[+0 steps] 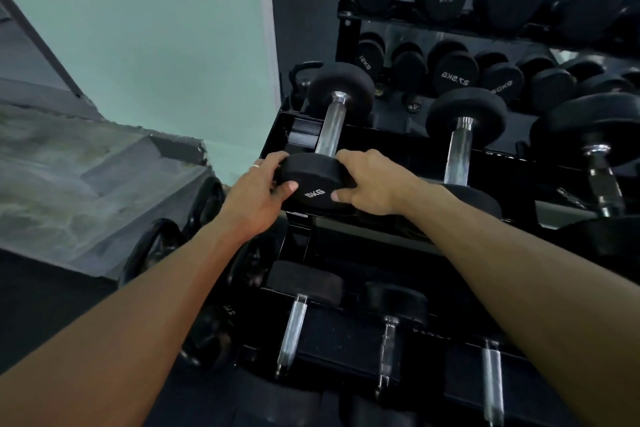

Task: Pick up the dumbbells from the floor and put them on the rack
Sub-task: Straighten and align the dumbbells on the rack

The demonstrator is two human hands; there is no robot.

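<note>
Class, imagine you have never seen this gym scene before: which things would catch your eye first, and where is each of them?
First, the two hands at the centre: the left hand and the right hand grip the near head of the 5KG dumbbell, which lies at the left end of the rack's top tier. Next, the row of dumbbells to its right and on the tier below, and the mirror behind, which doubles them.
</note>
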